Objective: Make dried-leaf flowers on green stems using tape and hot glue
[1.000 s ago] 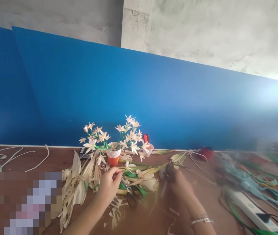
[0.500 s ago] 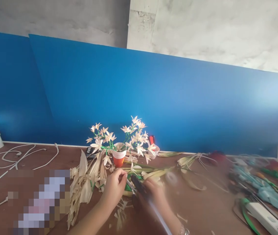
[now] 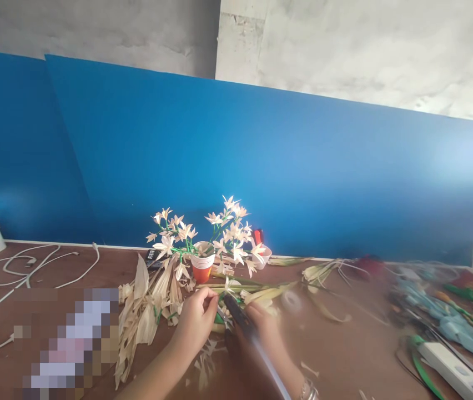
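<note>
My right hand point(image 3: 263, 328) is closed around a black glue gun point(image 3: 240, 316), with a translucent glue stick point(image 3: 272, 372) running out of its back end. The gun's nose points away from me, close to my left fingertips. My left hand point(image 3: 198, 314) is in a pinch; what lies between its fingers is too small to make out. A small pale flower point(image 3: 229, 285) made of husk-like petals shows just beyond the nose. Scissors point(image 3: 225, 318) lie partly hidden between my hands. Behind them, pale flowers on green stems point(image 3: 236, 233) spread around an orange-and-white paper cup point(image 3: 202, 268).
Dried husks point(image 3: 147, 316) are heaped left of my hands. More husk strips point(image 3: 322, 272) and a blurred roll of tape point(image 3: 291, 301) lie to the right. White cables point(image 3: 28, 278) loop at left; a power strip point(image 3: 448, 366) and coloured materials point(image 3: 448, 316) are at right. A blue partition point(image 3: 236, 150) stands behind.
The glue gun's nose has shifted slightly up and forward, nearer the small flower. My left hand keeps its pinch in nearly the same place.
</note>
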Demonstrator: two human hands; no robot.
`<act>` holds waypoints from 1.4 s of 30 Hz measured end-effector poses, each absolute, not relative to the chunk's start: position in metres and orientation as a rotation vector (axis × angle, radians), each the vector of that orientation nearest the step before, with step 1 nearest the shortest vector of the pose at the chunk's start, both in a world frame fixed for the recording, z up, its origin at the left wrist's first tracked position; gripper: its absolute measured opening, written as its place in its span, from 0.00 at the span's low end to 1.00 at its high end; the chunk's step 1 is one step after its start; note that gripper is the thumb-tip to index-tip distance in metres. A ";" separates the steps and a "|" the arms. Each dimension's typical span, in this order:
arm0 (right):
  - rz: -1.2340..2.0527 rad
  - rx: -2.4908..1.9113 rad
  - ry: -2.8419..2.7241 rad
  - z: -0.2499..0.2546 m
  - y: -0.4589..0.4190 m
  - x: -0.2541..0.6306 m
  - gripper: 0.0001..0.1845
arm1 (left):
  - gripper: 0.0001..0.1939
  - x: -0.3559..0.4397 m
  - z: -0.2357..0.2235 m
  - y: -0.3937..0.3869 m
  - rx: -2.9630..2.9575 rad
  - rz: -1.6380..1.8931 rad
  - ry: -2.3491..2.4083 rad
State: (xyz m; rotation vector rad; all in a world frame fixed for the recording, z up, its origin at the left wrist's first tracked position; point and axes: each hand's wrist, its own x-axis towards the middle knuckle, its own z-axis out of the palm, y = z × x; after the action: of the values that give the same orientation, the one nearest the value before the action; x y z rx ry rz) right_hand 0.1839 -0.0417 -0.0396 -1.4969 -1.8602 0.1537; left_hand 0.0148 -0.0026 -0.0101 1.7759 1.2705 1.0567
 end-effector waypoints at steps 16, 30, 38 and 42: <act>0.173 -1.488 -1.916 -0.043 -0.041 0.187 0.05 | 0.13 0.015 -0.009 -0.003 1.767 1.039 1.270; 0.202 -1.523 -1.931 -0.045 -0.040 0.190 0.06 | 0.13 0.015 -0.006 -0.005 1.770 1.043 1.270; 0.209 -1.504 -1.919 -0.043 -0.040 0.191 0.06 | 0.13 0.015 -0.010 -0.003 1.772 1.051 1.265; 0.183 -1.521 -1.921 -0.042 -0.041 0.188 0.07 | 0.12 0.015 -0.010 -0.002 1.787 1.063 1.259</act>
State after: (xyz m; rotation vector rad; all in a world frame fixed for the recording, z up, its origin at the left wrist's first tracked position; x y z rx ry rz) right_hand 0.1882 -0.0409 -0.0423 -1.5206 -1.9213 0.1832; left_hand 0.0147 -0.0023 -0.0103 1.7865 1.2592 1.0625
